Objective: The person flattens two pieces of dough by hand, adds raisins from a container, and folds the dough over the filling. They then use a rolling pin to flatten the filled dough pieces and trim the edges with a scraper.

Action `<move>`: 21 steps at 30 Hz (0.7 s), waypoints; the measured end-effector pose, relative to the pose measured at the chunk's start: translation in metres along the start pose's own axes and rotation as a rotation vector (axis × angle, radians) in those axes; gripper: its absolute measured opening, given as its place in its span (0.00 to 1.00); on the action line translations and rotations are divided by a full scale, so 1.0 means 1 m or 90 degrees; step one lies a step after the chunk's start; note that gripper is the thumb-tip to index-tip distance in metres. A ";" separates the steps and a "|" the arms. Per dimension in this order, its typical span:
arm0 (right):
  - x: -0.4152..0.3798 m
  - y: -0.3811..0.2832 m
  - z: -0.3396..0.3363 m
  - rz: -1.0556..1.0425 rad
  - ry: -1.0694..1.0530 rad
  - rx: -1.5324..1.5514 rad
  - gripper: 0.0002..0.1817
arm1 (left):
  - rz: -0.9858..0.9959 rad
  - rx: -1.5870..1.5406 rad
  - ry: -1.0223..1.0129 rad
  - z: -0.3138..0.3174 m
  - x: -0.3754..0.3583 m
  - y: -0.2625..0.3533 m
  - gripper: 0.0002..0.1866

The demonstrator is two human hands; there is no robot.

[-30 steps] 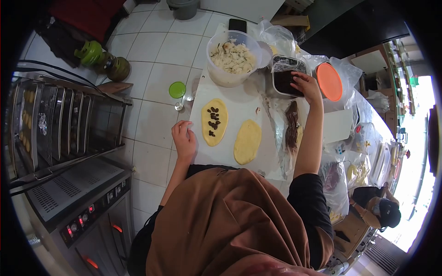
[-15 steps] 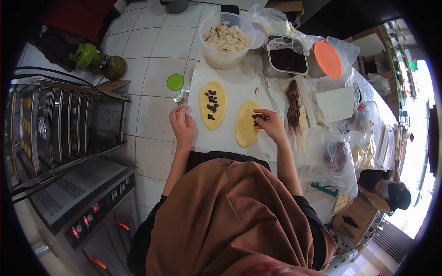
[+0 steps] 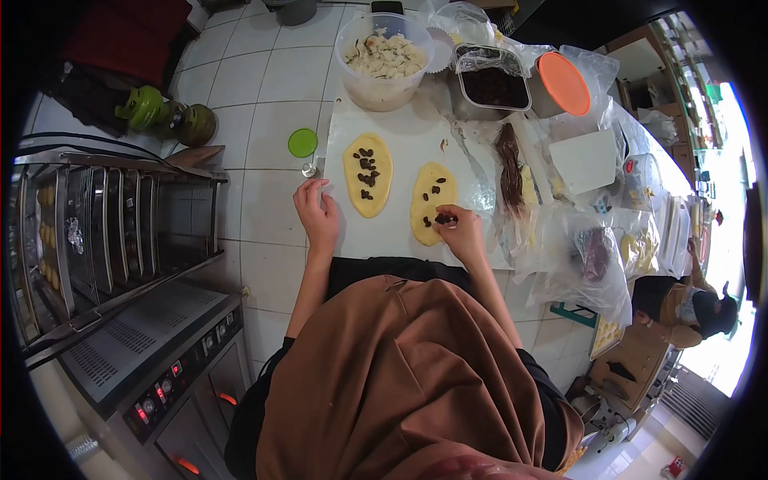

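Note:
Two flat ovals of yellow dough lie on the white tabletop. Raisins (image 3: 368,173) run in a line down the left dough oval (image 3: 382,192). A few more sit scattered on the right dough oval (image 3: 424,210). Over the lower end of that right piece, my right hand (image 3: 462,234) pinches several raisins in its fingertips. My left hand (image 3: 318,214) rests at the table's left edge, fingers loosely curved and apart, holding nothing. It is nearest to the left dough oval, without touching it.
Along the back stand a plastic tub (image 3: 382,92) of white shredded filling, a metal pan (image 3: 494,104) of dark filling and an orange lid (image 3: 564,84). Chocolate-brown paste (image 3: 510,168) and plastic bags lie right. A tray rack (image 3: 120,232) and oven (image 3: 160,344) stand left; another person (image 3: 688,308) is far right.
My right hand has moved toward me along the right dough oval, and raisins now lie on that piece. My left hand stays nearly still. The view has shifted slightly.

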State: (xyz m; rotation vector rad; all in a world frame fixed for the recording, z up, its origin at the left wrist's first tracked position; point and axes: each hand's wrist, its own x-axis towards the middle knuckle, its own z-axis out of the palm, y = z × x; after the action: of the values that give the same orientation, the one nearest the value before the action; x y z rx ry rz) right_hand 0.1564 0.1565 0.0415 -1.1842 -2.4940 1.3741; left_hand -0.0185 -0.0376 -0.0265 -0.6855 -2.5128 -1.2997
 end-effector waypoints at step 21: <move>0.001 0.000 0.000 -0.057 0.004 0.073 0.13 | -0.024 -0.006 -0.017 -0.001 0.001 0.002 0.14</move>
State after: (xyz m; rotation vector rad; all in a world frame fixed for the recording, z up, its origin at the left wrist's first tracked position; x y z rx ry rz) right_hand 0.1559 0.1571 0.0415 -1.0396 -2.3948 1.4655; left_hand -0.0180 -0.0373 -0.0240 -0.6649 -2.5540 -1.3246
